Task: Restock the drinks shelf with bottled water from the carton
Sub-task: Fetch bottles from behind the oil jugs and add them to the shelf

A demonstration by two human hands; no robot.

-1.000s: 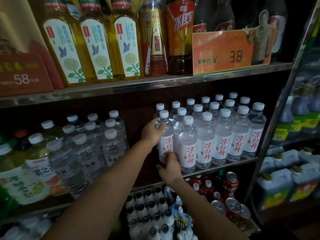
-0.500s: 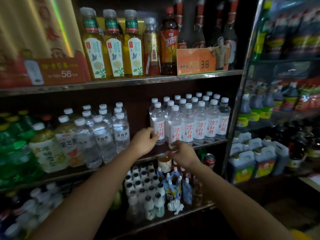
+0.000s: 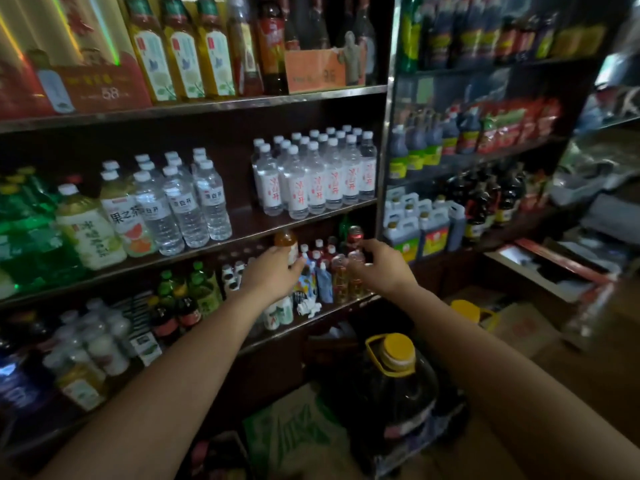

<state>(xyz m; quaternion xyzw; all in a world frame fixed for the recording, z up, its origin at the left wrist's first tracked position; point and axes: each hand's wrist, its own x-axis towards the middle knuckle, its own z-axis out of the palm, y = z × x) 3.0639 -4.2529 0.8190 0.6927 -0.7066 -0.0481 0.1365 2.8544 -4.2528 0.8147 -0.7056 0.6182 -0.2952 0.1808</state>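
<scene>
Both hands out in front of the shelving, empty, below the level of the water. Left hand (image 3: 273,271) with fingers loosely spread and relaxed, holding nothing, hanging in front of the small drinks on the lower shelf, just under a small amber-filled bottle (image 3: 286,244). Right hand (image 3: 382,265) likewise relaxed, fingers slightly bent and apart, gripping nothing, near a red can (image 3: 355,234) and some thin clear bottles (image 3: 348,275) on that same lower shelf.

Bottled water with red-lettered white labels (image 3: 313,178) standing upright in tight rows on the middle shelf (image 3: 249,223), at its right end against the metal upright (image 3: 385,161). Up and between the 2 hands, well clear of both; neither hand touching any of it. Bare strip of shelf to the left of this block, then a second cluster of clear water bottles (image 3: 180,202), taller, with pale labels, up and to the left of the left hand.

Further left on that shelf, cloudy juice bottles (image 3: 90,230) and green bottles (image 3: 24,237). On the top shelf, yellow tea bottles (image 3: 180,53) and an orange price card (image 3: 317,72).

Low in the foreground, between the forearms, a large dark jug with a yellow cap (image 3: 396,353), and beside it a carton with green print (image 3: 294,434). Contents of that carton not discernible.
</scene>
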